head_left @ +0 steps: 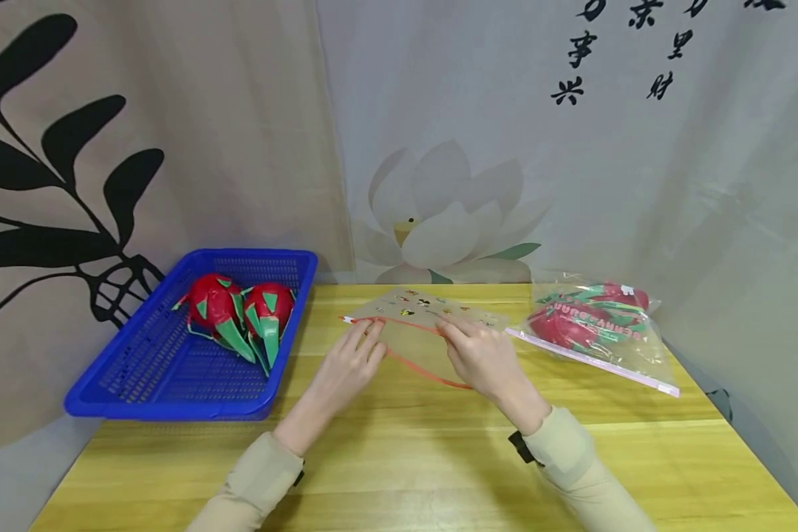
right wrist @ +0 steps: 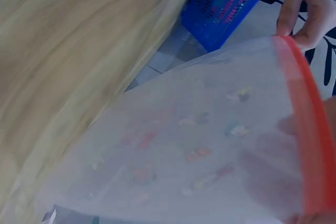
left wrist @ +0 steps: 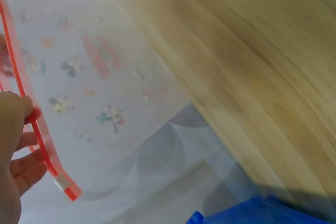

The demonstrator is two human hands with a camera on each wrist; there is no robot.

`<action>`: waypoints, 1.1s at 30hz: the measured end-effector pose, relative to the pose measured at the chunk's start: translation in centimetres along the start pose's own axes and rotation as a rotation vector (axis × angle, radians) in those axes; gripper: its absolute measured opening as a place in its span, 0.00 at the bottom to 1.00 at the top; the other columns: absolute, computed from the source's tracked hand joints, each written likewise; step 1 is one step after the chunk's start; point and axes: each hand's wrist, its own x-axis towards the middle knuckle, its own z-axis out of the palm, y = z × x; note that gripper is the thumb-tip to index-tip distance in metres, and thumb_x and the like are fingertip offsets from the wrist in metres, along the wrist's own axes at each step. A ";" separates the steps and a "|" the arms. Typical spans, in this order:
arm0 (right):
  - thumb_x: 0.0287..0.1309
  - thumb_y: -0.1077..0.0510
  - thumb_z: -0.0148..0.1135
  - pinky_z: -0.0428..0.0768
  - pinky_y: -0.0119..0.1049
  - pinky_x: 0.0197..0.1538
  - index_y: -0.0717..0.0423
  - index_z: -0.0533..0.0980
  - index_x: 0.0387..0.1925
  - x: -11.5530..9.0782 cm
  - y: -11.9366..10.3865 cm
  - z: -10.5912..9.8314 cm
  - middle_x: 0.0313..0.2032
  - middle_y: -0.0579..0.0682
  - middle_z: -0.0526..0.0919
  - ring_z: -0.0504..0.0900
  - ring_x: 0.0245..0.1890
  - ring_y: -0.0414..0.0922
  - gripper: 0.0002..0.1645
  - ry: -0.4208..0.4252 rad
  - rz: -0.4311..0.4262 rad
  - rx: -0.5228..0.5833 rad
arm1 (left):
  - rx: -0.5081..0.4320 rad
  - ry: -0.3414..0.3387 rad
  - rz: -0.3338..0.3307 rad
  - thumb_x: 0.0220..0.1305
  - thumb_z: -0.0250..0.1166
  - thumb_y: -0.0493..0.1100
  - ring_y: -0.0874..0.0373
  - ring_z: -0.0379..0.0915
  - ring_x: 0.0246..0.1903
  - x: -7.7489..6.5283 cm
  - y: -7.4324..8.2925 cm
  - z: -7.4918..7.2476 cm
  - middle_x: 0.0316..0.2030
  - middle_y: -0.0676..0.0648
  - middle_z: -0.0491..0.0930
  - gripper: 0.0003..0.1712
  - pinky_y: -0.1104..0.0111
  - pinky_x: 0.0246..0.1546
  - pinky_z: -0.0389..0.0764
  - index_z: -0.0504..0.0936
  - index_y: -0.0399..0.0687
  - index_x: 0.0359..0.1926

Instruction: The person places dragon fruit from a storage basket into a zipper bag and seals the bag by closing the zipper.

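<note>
A translucent zip bag (head_left: 406,303) with small cartoon prints and a red-orange zip edge spans the space between my hands, its mouth spread apart. My left hand (head_left: 354,362) pinches the zip edge near its left end; in the left wrist view, a white slider (left wrist: 62,183) sits just below the fingers. My right hand (head_left: 482,358) grips the edge farther right, and its fingers show blurred through the film in the right wrist view. Only prints and film are seen in the bag.
At left stands a blue plastic basket (head_left: 153,410) with two red-and-green toy dragon fruits (head_left: 214,304). On the right lies a clear zip bag (head_left: 645,362) holding similar red-and-green items. A printed curtain (head_left: 439,111) hangs behind the wooden table (head_left: 399,465).
</note>
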 end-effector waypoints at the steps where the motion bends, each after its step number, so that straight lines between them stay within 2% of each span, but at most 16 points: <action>1: 0.49 0.64 0.66 0.76 0.35 0.16 0.57 0.83 0.40 -0.1 0.0 -0.2 0.36 0.52 0.88 0.87 0.30 0.49 0.14 -0.009 0.008 -0.008 | -0.002 -0.006 -0.012 0.68 0.47 0.37 0.46 0.78 0.46 0.0 0.0 0.0 0.45 0.40 0.83 0.13 0.62 0.49 0.82 0.77 0.42 0.31; 3: 0.48 0.65 0.65 0.74 0.34 0.15 0.56 0.83 0.39 -0.1 0.2 -0.5 0.33 0.51 0.88 0.86 0.26 0.48 0.13 -0.011 0.025 -0.019 | 0.001 -0.025 -0.018 0.65 0.50 0.36 0.46 0.79 0.46 0.1 0.0 -0.1 0.46 0.40 0.83 0.10 0.62 0.49 0.82 0.77 0.42 0.32; 5: 0.50 0.65 0.64 0.70 0.32 0.13 0.56 0.83 0.39 0.1 0.6 -0.8 0.27 0.49 0.87 0.82 0.18 0.44 0.12 -0.001 0.052 -0.013 | 0.009 -0.047 0.008 0.62 0.52 0.35 0.48 0.79 0.46 0.1 0.0 -0.2 0.45 0.42 0.84 0.07 0.63 0.51 0.81 0.77 0.42 0.34; 7: 0.52 0.65 0.64 0.66 0.29 0.13 0.56 0.84 0.38 0.4 1.0 -0.8 0.25 0.50 0.87 0.75 0.12 0.40 0.10 0.014 0.088 0.011 | 0.018 -0.065 0.056 0.60 0.53 0.35 0.50 0.80 0.45 0.2 0.1 -0.2 0.42 0.45 0.85 0.07 0.64 0.52 0.81 0.78 0.44 0.35; 10: 0.54 0.64 0.64 0.54 0.24 0.12 0.56 0.85 0.38 0.9 1.6 -0.9 0.22 0.50 0.86 0.62 0.08 0.34 0.09 0.029 0.154 0.049 | 0.026 -0.079 0.139 0.57 0.57 0.34 0.54 0.81 0.43 0.2 0.4 -0.1 0.37 0.50 0.86 0.10 0.65 0.52 0.80 0.80 0.49 0.38; 13: 0.55 0.63 0.63 0.50 0.23 0.14 0.56 0.85 0.37 1.5 2.1 -0.8 0.22 0.51 0.87 0.55 0.08 0.33 0.09 0.060 0.216 0.064 | 0.020 -0.091 0.193 0.54 0.62 0.35 0.55 0.80 0.41 0.2 0.8 0.0 0.34 0.53 0.84 0.14 0.66 0.52 0.80 0.82 0.56 0.40; 17: 0.57 0.63 0.61 0.50 0.27 0.15 0.55 0.86 0.37 2.1 2.4 -0.5 0.20 0.52 0.86 0.54 0.08 0.34 0.09 0.142 0.305 0.060 | 0.019 -0.125 0.284 0.52 0.68 0.40 0.57 0.78 0.40 -0.1 1.4 0.0 0.33 0.55 0.83 0.11 0.67 0.52 0.78 0.83 0.59 0.37; 20: 0.58 0.63 0.59 0.49 0.28 0.14 0.55 0.86 0.37 2.3 2.3 -0.3 0.18 0.52 0.84 0.52 0.08 0.34 0.10 0.194 0.364 0.059 | -0.004 -0.155 0.363 0.52 0.67 0.41 0.59 0.77 0.40 -0.2 1.7 0.0 0.32 0.57 0.83 0.08 0.69 0.54 0.77 0.83 0.60 0.34; 22: 0.58 0.63 0.59 0.49 0.27 0.14 0.56 0.86 0.37 2.5 2.2 -0.2 0.19 0.53 0.85 0.52 0.08 0.34 0.10 0.219 0.386 0.060 | -0.031 -0.165 0.391 0.53 0.66 0.41 0.60 0.76 0.40 -0.3 1.8 -0.1 0.32 0.58 0.83 0.07 0.69 0.55 0.76 0.83 0.60 0.34; 26: 0.57 0.62 0.62 0.49 0.25 0.14 0.58 0.86 0.36 2.7 2.2 -0.5 0.24 0.55 0.87 0.55 0.07 0.35 0.08 0.243 0.389 0.093 | -0.035 -0.163 0.364 0.53 0.65 0.40 0.59 0.77 0.42 -0.3 1.4 -0.3 0.33 0.57 0.83 0.09 0.68 0.57 0.76 0.83 0.58 0.36; 28: 0.56 0.62 0.64 0.50 0.24 0.15 0.59 0.86 0.35 2.7 2.3 -0.8 0.26 0.55 0.88 0.62 0.07 0.36 0.08 0.226 0.386 0.125 | -0.014 -0.165 0.329 0.51 0.66 0.39 0.58 0.77 0.44 -0.3 0.9 -0.5 0.36 0.55 0.83 0.12 0.66 0.58 0.76 0.82 0.58 0.38; 30: 0.54 0.62 0.66 0.55 0.23 0.17 0.60 0.86 0.35 2.7 2.5 -1.1 0.26 0.56 0.88 0.72 0.10 0.39 0.07 0.183 0.386 0.179 | 0.002 -0.183 0.298 0.52 0.66 0.38 0.56 0.78 0.46 -0.4 0.5 -0.7 0.38 0.53 0.83 0.15 0.64 0.59 0.75 0.82 0.58 0.41; 33: 0.55 0.65 0.64 0.60 0.23 0.18 0.61 0.85 0.37 2.4 2.7 -1.6 0.30 0.58 0.88 0.75 0.13 0.39 0.09 0.056 0.402 0.289 | 0.030 -0.234 0.269 0.53 0.66 0.38 0.53 0.77 0.49 -0.4 0.0 -1.0 0.41 0.51 0.81 0.20 0.62 0.61 0.74 0.80 0.60 0.47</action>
